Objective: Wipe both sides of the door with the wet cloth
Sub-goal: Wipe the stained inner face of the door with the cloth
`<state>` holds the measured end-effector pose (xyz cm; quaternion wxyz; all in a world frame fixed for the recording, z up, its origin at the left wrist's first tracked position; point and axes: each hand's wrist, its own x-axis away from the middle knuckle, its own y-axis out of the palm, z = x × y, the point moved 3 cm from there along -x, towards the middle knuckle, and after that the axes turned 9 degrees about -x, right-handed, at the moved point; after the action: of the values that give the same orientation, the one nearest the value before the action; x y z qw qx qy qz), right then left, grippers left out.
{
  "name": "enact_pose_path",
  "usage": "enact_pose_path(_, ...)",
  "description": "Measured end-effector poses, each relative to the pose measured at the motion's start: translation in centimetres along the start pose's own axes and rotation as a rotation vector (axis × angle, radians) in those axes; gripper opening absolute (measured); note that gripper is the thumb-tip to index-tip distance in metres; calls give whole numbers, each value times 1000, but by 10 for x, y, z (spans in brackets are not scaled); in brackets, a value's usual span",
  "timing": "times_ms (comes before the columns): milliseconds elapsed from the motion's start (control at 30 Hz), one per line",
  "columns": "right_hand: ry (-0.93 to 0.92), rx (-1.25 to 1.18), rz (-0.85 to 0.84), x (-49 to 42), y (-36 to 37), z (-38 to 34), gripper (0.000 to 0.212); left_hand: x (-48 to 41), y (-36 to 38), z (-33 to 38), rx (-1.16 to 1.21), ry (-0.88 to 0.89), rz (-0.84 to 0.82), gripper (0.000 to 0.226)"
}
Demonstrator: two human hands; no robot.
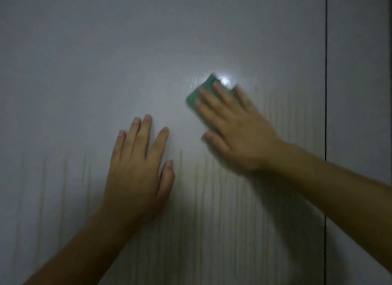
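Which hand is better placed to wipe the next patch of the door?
The right hand: it presses the green cloth flat against the door. The left hand rests bare on the door, without cloth.

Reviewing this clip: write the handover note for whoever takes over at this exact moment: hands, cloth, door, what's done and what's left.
Right hand: fingers straight, pressing the green cloth flat on the door; motion-blurred, likely mid-stroke.
Left hand: flat on the door, lower left of the cloth, holding nothing.
Done: wet streaks run down below the hands, so this face is partly wiped.
Left: the rest of this face; the other side is out of view.
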<state>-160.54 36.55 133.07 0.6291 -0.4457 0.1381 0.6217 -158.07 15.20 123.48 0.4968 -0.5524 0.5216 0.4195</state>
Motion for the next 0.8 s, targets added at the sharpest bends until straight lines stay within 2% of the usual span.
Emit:
enact_pose_path(100,306,-59,121,-13,-18,37,68,-7,0,15,4,49,-9,63)
enact_pose_path(133,352,-63,147,-13,-16,33,69,-9,1,22,8,65,-15,64)
enact_pose_path(200,276,-46,126,-1,-3,9,70,-9,4,32,12,74,-26,63)
enact_pose_path(267,72,-13,38,22,10,-11,69,-8,8,33,1,72,-32,63)
enact_pose_path(333,-29,30,-37,38,7,3,68,-6,10,31,-15,77,-27,63)
enact_pose_path(367,-2,40,-34,37,1,20,67,-6,10,30,-21,78,-22,62)
enact_pose_path(467,294,-41,76,25,-20,67,69,-8,10,35,-22,53,-28,63)
enact_pose_path(533,403,-79,144,24,-18,63,70,-10,10,42,-22,26,-53,65)
enact_pose_path(600,324,-61,129,36,-3,36,69,-14,11,53,-6,44,-57,66)
enact_pose_path(700,64,-5,4,64,13,17,68,-19,11,70,15,106,-59,65)
enact_pose_path(767,53,18,5,64,3,44,65,-20,11,74,13,114,-73,65)
enact_pose_path(800,130,10,31,60,-5,63,64,-20,10,73,9,109,-75,64)
